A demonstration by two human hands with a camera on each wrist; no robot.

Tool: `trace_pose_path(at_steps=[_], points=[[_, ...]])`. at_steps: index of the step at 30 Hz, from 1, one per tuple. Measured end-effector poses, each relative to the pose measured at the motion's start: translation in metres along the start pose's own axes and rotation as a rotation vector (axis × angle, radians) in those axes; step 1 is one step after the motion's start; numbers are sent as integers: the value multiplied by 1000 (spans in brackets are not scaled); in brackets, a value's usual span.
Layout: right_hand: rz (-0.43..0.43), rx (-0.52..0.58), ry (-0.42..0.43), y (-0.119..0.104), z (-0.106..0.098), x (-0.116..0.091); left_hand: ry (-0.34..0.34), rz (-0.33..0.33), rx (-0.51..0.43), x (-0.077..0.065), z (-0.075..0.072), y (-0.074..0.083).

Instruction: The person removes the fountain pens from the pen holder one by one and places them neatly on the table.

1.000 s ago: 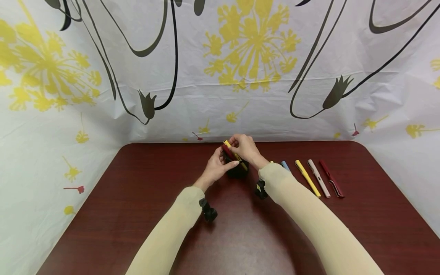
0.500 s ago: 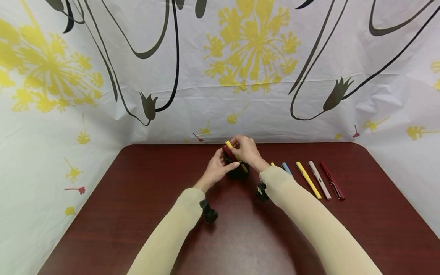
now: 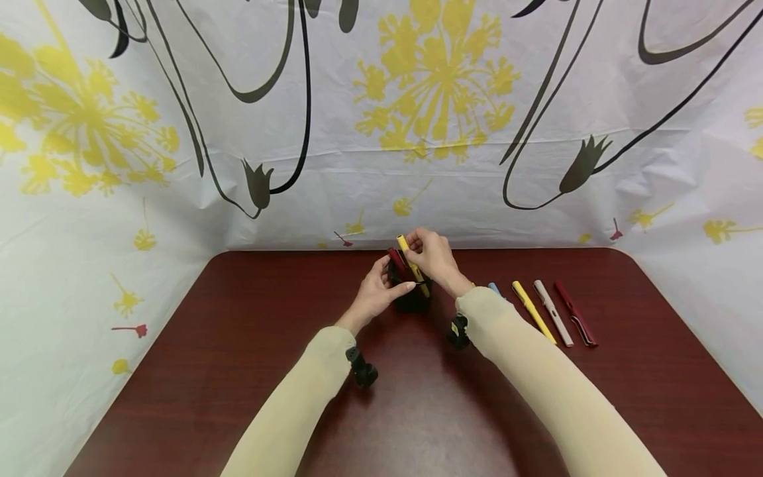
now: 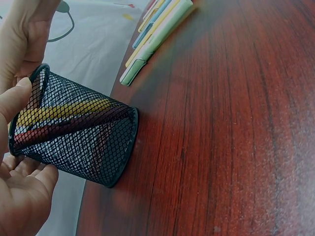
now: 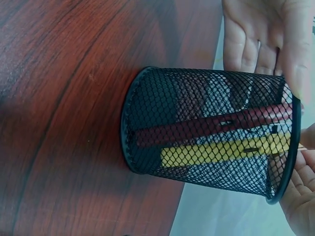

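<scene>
A black mesh pen cup (image 3: 411, 303) stands upright near the table's back edge. My left hand (image 3: 374, 293) grips it from the left, the thumb at the rim and the fingers around the far side. Inside leans a dark red pen (image 5: 211, 125), its top poking out above the rim. Beside it a yellow pen (image 3: 412, 262) is pinched near its top by my right hand (image 3: 434, 257). Through the mesh in the right wrist view, the yellow pen's lower end (image 5: 182, 155) sits inside the cup, above its base.
On the right lies a row of pens: a blue pen (image 3: 496, 289) partly behind the right sleeve, a yellow one (image 3: 533, 311), a whitish one (image 3: 554, 313) and a dark red one (image 3: 575, 314). The left wrist view also shows a light green pen (image 4: 157, 40).
My right hand has shifted slightly up and to the right. The yellow pen's top has moved along with it, so the pen stands steeper. The left hand stays on the cup.
</scene>
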State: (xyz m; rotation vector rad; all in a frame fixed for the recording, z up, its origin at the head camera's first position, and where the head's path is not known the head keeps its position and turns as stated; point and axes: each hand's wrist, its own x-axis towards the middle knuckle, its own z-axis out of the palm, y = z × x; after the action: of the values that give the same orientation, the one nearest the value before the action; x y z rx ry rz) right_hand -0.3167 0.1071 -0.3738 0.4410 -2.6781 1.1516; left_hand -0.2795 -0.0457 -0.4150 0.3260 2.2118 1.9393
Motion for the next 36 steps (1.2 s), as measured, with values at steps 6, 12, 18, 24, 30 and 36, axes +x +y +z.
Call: trace_pose_path(at_steps=[6, 12, 18, 24, 30, 36], points=[[13, 33, 16, 0, -5, -1, -5, 12, 29, -10, 1, 15], [18, 68, 59, 1, -11, 1, 17, 11, 27, 2, 0, -4], [31, 128, 117, -3, -20, 4, 46, 19, 41, 7, 2, -12], [42, 190, 151, -4, -27, 4, 51, 22, 41, 6, 2, -11], [95, 345, 163, -3, -33, 6, 53, 21, 53, 6, 2, -11], [144, 475, 168, -1, -37, 7, 55, 23, 50, 6, 1, -11]])
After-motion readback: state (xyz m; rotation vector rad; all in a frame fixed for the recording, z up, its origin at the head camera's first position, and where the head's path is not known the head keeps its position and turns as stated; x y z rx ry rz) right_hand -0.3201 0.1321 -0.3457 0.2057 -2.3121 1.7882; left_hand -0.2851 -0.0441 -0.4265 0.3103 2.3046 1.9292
